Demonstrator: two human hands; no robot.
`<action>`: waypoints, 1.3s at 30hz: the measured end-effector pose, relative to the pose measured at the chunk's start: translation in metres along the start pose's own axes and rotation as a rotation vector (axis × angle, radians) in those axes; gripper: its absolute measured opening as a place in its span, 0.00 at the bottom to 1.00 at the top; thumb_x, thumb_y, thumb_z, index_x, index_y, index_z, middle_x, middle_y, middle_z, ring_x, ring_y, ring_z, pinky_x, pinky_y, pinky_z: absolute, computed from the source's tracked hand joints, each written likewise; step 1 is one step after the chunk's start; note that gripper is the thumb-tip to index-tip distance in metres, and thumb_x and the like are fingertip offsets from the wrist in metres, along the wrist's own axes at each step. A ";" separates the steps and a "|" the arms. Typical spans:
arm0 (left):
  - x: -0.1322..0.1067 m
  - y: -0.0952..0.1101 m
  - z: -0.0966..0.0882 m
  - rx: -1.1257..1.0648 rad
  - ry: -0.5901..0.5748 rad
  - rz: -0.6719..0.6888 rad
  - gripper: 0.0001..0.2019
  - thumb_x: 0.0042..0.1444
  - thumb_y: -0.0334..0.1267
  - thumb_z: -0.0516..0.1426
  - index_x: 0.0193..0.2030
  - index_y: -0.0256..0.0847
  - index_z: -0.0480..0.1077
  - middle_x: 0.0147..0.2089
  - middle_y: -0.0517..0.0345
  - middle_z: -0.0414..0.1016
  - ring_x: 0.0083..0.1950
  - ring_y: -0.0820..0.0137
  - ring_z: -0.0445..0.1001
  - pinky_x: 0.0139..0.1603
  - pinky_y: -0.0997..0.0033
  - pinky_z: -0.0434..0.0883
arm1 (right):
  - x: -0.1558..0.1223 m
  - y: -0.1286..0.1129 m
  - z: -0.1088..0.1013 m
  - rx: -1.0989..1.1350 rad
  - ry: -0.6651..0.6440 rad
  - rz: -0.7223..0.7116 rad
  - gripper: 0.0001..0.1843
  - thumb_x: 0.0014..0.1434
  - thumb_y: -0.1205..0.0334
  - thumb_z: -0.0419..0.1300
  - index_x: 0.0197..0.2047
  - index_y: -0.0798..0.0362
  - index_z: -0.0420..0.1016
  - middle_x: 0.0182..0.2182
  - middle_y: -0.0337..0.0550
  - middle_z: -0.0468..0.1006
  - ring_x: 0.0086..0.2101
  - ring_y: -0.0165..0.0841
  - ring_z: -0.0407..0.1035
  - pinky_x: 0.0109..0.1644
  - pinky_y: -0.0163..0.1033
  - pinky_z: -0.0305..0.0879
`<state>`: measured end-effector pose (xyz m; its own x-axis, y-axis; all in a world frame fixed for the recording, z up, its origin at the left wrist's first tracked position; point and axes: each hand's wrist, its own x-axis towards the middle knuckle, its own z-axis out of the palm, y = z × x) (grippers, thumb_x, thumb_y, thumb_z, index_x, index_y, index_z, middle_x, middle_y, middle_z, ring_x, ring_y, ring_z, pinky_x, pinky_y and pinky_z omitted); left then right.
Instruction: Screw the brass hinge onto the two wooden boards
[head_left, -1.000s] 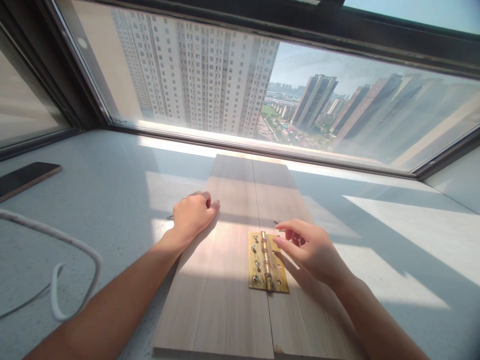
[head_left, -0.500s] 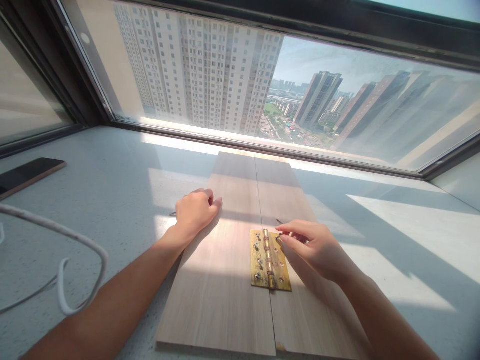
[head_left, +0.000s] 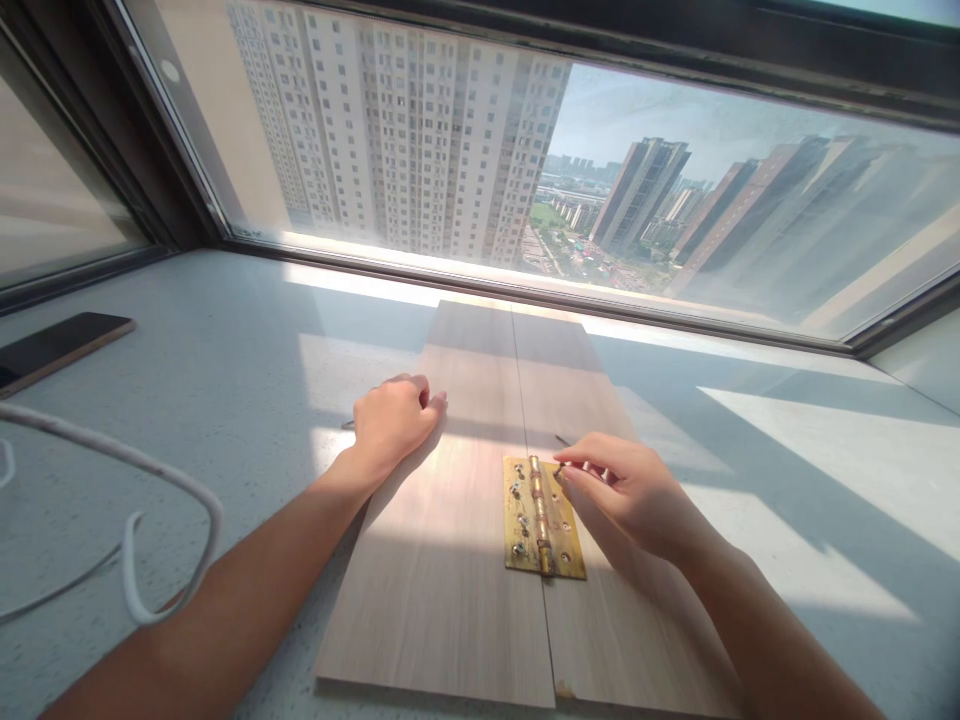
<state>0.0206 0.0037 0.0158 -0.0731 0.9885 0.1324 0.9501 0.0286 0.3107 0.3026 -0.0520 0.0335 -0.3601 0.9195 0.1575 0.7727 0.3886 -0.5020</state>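
Observation:
Two pale wooden boards (head_left: 442, 600) lie side by side with a narrow seam between them. A brass hinge (head_left: 544, 520) sits across the seam; several screws stand in its left leaf, and open holes show in its right leaf. Between thumb and fingertips, my right hand (head_left: 626, 490) pinches a small dark screw (head_left: 559, 469) at the top hole of the right leaf. Just beyond those fingers is a thin dark piece (head_left: 562, 440), partly hidden. My left hand (head_left: 394, 415) rests closed on the left board's edge. A dark tip (head_left: 348, 425) shows beside it; its grip is hidden.
The boards lie on a speckled white sill (head_left: 255, 370) below a dark window frame (head_left: 525, 290). At the left are a phone (head_left: 64, 345) and a looped white cable (head_left: 172, 475), which passes close to my left forearm.
The view has shifted very slightly. Both hands hold nearly the same places, and the screw is still pinched at the hinge's top right hole.

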 end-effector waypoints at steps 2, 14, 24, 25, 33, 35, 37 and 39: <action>0.000 0.000 0.000 -0.002 -0.002 0.000 0.17 0.61 0.51 0.51 0.33 0.42 0.72 0.38 0.50 0.79 0.37 0.59 0.75 0.33 0.66 0.61 | 0.000 0.000 0.001 -0.015 -0.002 -0.003 0.14 0.64 0.56 0.55 0.35 0.50 0.80 0.30 0.42 0.79 0.28 0.32 0.69 0.30 0.38 0.62; 0.002 0.009 -0.020 -0.205 0.026 0.078 0.07 0.55 0.41 0.53 0.35 0.42 0.69 0.32 0.56 0.74 0.33 0.64 0.70 0.31 0.67 0.59 | 0.001 0.004 -0.002 -0.012 -0.030 -0.028 0.14 0.65 0.57 0.54 0.34 0.50 0.80 0.30 0.42 0.78 0.28 0.32 0.69 0.31 0.38 0.63; -0.022 0.080 -0.045 -1.694 -0.230 0.241 0.08 0.48 0.27 0.52 0.36 0.40 0.67 0.28 0.62 0.66 0.30 0.74 0.64 0.33 0.72 0.64 | 0.001 0.014 0.006 0.180 0.189 0.125 0.18 0.61 0.46 0.59 0.41 0.52 0.79 0.26 0.40 0.75 0.24 0.31 0.67 0.29 0.38 0.63; -0.024 0.090 -0.043 -1.746 -0.257 0.238 0.07 0.48 0.27 0.52 0.34 0.40 0.66 0.26 0.63 0.65 0.28 0.74 0.63 0.32 0.72 0.63 | 0.001 0.018 0.005 0.243 0.253 0.187 0.21 0.61 0.44 0.58 0.42 0.52 0.79 0.25 0.39 0.75 0.24 0.32 0.67 0.28 0.38 0.63; -0.037 0.138 -0.021 -1.675 -0.425 0.233 0.05 0.47 0.27 0.51 0.29 0.39 0.66 0.23 0.64 0.61 0.26 0.75 0.58 0.29 0.72 0.57 | -0.001 0.048 0.002 0.300 0.495 0.354 0.24 0.60 0.43 0.56 0.28 0.55 0.79 0.19 0.39 0.72 0.25 0.34 0.67 0.28 0.37 0.61; -0.039 0.139 -0.017 -1.625 -0.420 0.260 0.05 0.47 0.27 0.51 0.29 0.39 0.66 0.23 0.64 0.61 0.26 0.75 0.58 0.29 0.72 0.57 | -0.001 0.050 0.004 0.302 0.490 0.348 0.24 0.60 0.44 0.56 0.28 0.55 0.79 0.20 0.39 0.72 0.26 0.34 0.67 0.30 0.37 0.61; -0.041 0.140 -0.014 -1.560 -0.408 0.309 0.05 0.48 0.28 0.50 0.30 0.39 0.66 0.23 0.65 0.60 0.26 0.75 0.57 0.29 0.72 0.57 | -0.001 0.051 0.005 0.308 0.471 0.335 0.23 0.60 0.44 0.57 0.29 0.55 0.80 0.22 0.40 0.75 0.28 0.34 0.68 0.33 0.38 0.61; -0.041 0.140 -0.012 -1.490 -0.411 0.351 0.05 0.48 0.28 0.50 0.30 0.39 0.66 0.23 0.65 0.60 0.26 0.75 0.56 0.29 0.71 0.56 | -0.001 0.050 0.006 0.315 0.455 0.324 0.23 0.61 0.45 0.57 0.30 0.55 0.80 0.24 0.41 0.77 0.29 0.35 0.68 0.35 0.38 0.61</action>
<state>0.1530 -0.0347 0.0654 0.3953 0.8926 0.2169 -0.2537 -0.1208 0.9597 0.3392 -0.0340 0.0032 0.1780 0.9473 0.2663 0.5893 0.1141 -0.7998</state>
